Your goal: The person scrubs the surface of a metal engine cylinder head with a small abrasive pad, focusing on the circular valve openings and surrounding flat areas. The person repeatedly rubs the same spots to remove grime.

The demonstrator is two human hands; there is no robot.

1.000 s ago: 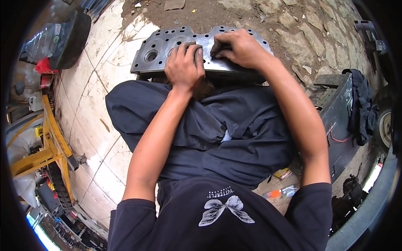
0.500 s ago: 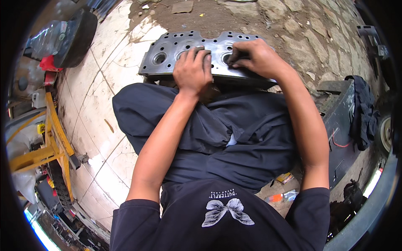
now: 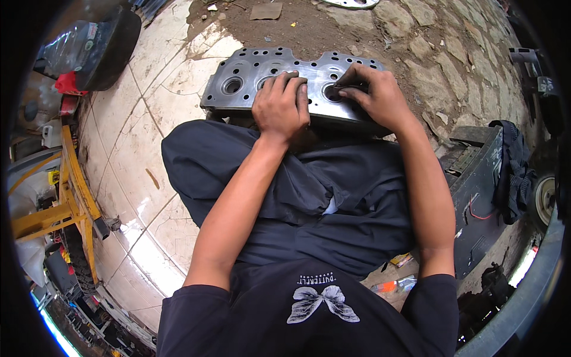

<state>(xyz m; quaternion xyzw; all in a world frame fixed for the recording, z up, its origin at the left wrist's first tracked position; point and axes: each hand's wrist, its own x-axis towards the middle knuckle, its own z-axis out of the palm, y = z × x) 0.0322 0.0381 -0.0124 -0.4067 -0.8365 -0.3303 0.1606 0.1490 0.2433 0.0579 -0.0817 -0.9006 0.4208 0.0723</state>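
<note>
A machined metal cylinder head [image 3: 302, 64] lies across the ground just in front of my crossed legs, its flat face up, with round ports and several small bolt holes. Flat on its near middle part rests my left hand [image 3: 279, 108], fingers stretched over the face and partly covering one port. My right hand [image 3: 378, 95] bends over the port to the right, thumb and fingers drawn together in a pinch at its rim. Whatever those fingertips hold, if anything, is hidden. The left-hand port [image 3: 232, 85] is uncovered. Both hands have dark, dirty fingers.
White tiles [image 3: 137, 178] cover the floor at left, stones and dirt lie beyond. A yellow metal frame [image 3: 77, 178] and a black tub [image 3: 116, 53] stand left. At right are a dark metal box [image 3: 479, 202] with a black cloth [image 3: 513, 172], and a wheel [image 3: 544, 199].
The whole view has shifted slightly. My right hand stays at the same port with its wrist and fingers turned a little; my left hand keeps its place on the cylinder head.
</note>
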